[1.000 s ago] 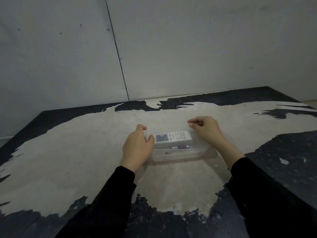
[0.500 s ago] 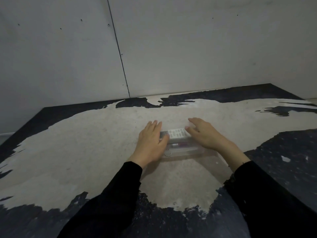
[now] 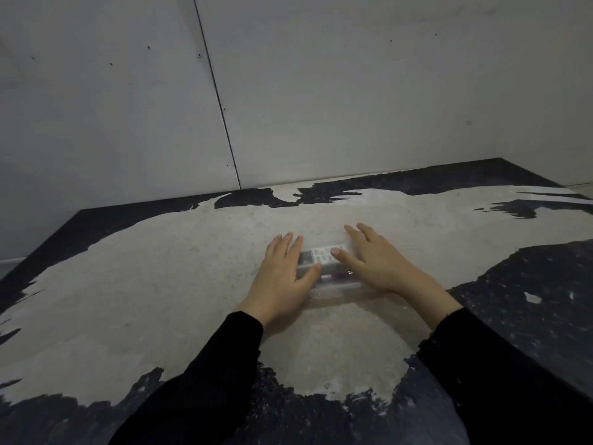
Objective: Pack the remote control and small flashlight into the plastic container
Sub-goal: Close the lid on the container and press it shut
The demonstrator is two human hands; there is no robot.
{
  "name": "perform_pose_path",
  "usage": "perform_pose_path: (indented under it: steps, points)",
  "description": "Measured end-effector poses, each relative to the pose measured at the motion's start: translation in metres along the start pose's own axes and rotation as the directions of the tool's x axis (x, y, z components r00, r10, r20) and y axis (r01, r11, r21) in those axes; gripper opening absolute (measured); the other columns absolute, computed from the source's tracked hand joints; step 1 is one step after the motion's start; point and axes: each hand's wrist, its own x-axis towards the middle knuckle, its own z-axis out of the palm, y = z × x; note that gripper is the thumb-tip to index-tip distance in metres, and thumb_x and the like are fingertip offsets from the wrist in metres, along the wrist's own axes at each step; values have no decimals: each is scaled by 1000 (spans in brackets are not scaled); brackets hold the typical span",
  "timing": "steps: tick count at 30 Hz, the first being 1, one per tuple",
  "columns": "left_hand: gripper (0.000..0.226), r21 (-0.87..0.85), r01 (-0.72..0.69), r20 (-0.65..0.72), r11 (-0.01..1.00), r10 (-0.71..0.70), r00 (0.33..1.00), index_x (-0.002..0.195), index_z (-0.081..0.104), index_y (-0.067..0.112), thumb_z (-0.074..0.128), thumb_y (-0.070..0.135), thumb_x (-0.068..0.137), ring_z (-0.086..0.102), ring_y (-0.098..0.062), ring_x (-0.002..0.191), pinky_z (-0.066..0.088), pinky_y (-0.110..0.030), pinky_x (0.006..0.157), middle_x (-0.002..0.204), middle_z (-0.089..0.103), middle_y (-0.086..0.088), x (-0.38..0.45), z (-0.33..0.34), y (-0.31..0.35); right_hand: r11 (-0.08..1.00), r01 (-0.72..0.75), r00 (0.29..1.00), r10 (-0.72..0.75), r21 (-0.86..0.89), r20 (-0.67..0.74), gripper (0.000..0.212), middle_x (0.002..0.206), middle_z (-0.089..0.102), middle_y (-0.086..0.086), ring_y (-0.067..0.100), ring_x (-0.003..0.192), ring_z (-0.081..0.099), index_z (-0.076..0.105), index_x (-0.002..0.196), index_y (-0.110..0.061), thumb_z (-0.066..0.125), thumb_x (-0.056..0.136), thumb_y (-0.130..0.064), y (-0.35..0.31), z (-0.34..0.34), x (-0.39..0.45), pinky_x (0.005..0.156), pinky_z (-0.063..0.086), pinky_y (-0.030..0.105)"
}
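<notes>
A clear plastic container [image 3: 338, 295] sits on the worn table in the middle of the head view. Through its transparent top I see the white remote control [image 3: 322, 255] lying lengthwise. In front of the remote, also inside, lies the small flashlight [image 3: 337, 277] with a purplish body. My left hand [image 3: 280, 277] lies flat over the container's left end, fingers stretched forward and thumb on the top. My right hand [image 3: 375, 264] lies flat over the right end, thumb tip resting above the remote. Neither hand curls around anything. The container's ends are hidden under my palms.
The table top [image 3: 160, 284] is pale and scuffed with black patches along its edges. A grey panelled wall [image 3: 321, 107] rises right behind the table's far edge. My black sleeves [image 3: 208, 380] reach in from the bottom.
My hands went from curled at the container's two ends to lying flat on its top, fingers stretched forward. The container now sits slightly farther from me.
</notes>
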Motion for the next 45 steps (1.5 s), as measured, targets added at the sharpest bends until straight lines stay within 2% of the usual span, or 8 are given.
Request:
perform_pose_path:
  steps: [4,9,16,19,24,27,31,45]
  points:
    - [85,182,-38,4,982,38,999,148,11,13,22,64,82,0,-23,148,-1,-41,121,160,8,-10,1,1,1,985,106,994,-109,-133,-17,71,160,4,5,17,147,-3,14,147,-15,29,92,-56,2,1,0,120,6,40]
    - [78,-3,-45,13,999,45,999,146,20,12,46,54,85,10,-24,146,10,-39,120,158,18,-10,5,-1,-5,957,204,979,-194,-208,69,78,155,24,11,23,144,18,21,146,-11,28,88,-62,-1,-5,3,117,14,38]
    - [47,-588,43,-146,808,-158,977,136,43,8,50,9,89,29,-19,140,19,-33,119,150,36,-7,2,7,-2,872,140,979,-51,468,-198,33,140,51,6,16,134,39,59,122,-19,56,89,-23,9,1,-1,115,27,39]
    - [41,-609,64,-168,790,-208,964,133,46,8,47,14,92,31,-19,139,21,-34,119,149,38,-7,1,10,2,945,266,862,-146,188,-485,25,106,62,9,18,100,54,66,96,-11,53,88,-30,6,1,-11,92,47,40]
    - [26,-294,-15,-468,956,-131,874,89,63,14,42,28,90,55,-25,100,36,-34,86,103,65,-8,16,14,16,817,490,829,-545,-304,-127,25,103,63,2,18,92,57,60,99,-21,59,83,-40,6,-4,-35,74,52,32]
    - [33,26,-93,-539,995,92,837,73,57,13,38,34,90,51,-22,73,23,-27,68,77,60,-6,33,16,34,842,399,853,-486,-364,-190,13,102,64,4,21,91,59,60,97,-19,60,86,-24,31,-15,-22,68,56,38]
    - [32,94,-299,-356,950,313,880,73,59,14,46,41,85,56,-25,72,41,-34,65,75,65,-6,74,32,61,918,218,917,-309,-330,-253,14,101,66,5,21,88,61,62,99,-17,62,85,-19,76,-39,6,74,55,37]
    - [56,107,-392,42,914,390,920,137,38,16,44,25,82,45,-29,125,19,-45,117,134,51,-11,276,110,175,881,-366,862,199,-301,-466,36,117,56,21,40,104,54,54,120,-4,40,87,-10,237,-102,113,93,41,45]
